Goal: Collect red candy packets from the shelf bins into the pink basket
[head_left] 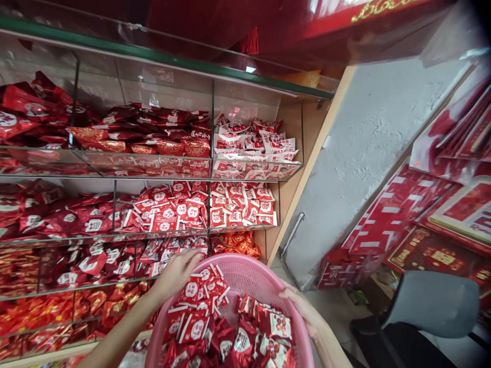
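Evidently the left hand (181,273), its grip impossible to tell, is nearer the shelf packets (167,248), just beyond it; the right hand (302,303) holds the basket (251,276).

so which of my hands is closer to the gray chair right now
Right. Your right hand holds the pink basket on the side toward the gray chair; your left hand is at the opposite side, in front of the shelved packets.

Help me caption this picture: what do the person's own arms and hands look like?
The left hand and right hand are ungloved, and both forearms show no sleeve, watch or bracelet. Finer details are too blurred to tell.
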The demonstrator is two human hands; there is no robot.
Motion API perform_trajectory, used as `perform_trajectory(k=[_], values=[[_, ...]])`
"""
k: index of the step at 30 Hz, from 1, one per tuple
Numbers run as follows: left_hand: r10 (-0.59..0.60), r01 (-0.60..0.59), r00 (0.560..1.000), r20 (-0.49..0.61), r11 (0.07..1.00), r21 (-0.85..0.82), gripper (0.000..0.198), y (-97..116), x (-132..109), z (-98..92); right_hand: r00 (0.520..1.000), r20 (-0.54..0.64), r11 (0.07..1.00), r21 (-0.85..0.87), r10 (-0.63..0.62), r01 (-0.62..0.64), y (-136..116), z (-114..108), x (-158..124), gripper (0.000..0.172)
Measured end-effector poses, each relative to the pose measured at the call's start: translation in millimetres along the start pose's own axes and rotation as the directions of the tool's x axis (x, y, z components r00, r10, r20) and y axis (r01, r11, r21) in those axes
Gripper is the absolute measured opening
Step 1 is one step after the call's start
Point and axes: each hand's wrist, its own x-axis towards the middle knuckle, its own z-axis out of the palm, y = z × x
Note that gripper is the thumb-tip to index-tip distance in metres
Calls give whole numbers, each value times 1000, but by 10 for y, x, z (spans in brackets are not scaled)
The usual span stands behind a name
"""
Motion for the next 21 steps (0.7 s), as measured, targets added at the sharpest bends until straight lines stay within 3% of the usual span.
perform_trajectory(k=[2,5,7,10,12,16,21], values=[[157,-156,975,158,988,-17,41,188,213,123,1000,15,1000,18,-14,14,25,-30,18,56],[228,-232,925,304,972,-26,44,274,503,361,999,25,998,54,-27,26,54,-53,40,51],[213,-214,914,345,976,-37,45,217,657,519,1000,13,997,81,-19,17,57,-49,41,46],[92,-70,912,400,995,-68,46,75,801,700,1000,-13,992,123,28,-26,37,-11,19,43],[16,34,872,490,995,-93,47,-9,839,773,997,-20,987,143,77,-73,9,35,-5,42],[22,73,882,471,981,-182,43,-152,836,875,988,20,974,166,152,-154,-66,132,-45,45],[1,66,915,404,986,-150,42,-287,842,969,999,36,992,123,20,-25,-148,139,-18,51]])
